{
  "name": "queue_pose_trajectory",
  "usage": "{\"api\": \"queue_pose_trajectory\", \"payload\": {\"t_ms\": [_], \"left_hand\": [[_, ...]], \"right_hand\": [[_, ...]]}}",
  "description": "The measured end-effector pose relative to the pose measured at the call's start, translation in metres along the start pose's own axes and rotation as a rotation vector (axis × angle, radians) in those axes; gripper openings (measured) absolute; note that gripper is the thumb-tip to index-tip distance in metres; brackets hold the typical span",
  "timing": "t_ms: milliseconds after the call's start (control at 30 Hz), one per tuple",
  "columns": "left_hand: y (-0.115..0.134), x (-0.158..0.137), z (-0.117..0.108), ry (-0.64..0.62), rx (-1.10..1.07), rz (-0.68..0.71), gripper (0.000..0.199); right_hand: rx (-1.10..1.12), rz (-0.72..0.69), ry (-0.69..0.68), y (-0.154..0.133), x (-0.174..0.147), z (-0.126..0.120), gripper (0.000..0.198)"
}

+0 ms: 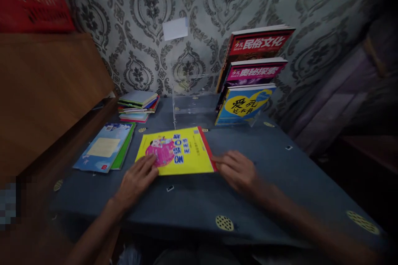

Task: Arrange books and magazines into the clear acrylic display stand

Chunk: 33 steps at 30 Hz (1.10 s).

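Note:
A yellow book [192, 155] with a pink cartoon picture and a red strip along its right edge lies sideways in front of me. My left hand [138, 180] grips its near left corner, fingers over the cover. At the red edge, my right hand [238, 169] has its fingers curled and closed on the book; its fingertips are partly hidden. Behind the book stands a clear acrylic rack [194, 105]. On the rack's right side lean a blue and yellow book [245, 105], a purple book [256, 72] and a red book [263, 43], one behind another.
A stack of books [138, 99] sits at the back left. Nearer, a light blue book [102, 147] overlaps a green one [124, 153]. The dark patterned cloth covers the table [192, 203]. A wooden cabinet [46, 99] with a red basket [34, 0] borders the left; patterned wallpaper stands behind.

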<state>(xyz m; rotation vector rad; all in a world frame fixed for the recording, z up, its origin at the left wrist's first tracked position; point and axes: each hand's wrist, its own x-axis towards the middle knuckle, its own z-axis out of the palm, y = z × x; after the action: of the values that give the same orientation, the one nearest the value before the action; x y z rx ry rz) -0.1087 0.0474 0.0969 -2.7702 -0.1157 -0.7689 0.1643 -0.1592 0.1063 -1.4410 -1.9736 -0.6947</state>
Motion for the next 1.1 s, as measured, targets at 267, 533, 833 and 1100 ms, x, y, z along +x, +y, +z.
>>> {"api": "queue_pose_trajectory", "payload": {"t_ms": [267,533,833,1100], "left_hand": [[0.024,-0.017,0.009,-0.353,-0.318,-0.119,0.037],[0.018,0.027,0.045,-0.425,-0.427,-0.258,0.036],[-0.024,0.009,0.061,-0.393,-0.298,-0.557,0.045],[-0.014,0.011,0.054,-0.327,-0.161,-0.559,0.030]], "right_hand": [[0.311,0.094,-0.492,-0.015,-0.023,0.021,0.027],[0.335,0.232,-0.495,-0.025,0.028,0.106,0.048],[0.085,0.465,-0.587,0.021,0.017,0.103,0.066],[-0.010,0.452,-0.641,0.010,0.006,0.092,0.081]]}}
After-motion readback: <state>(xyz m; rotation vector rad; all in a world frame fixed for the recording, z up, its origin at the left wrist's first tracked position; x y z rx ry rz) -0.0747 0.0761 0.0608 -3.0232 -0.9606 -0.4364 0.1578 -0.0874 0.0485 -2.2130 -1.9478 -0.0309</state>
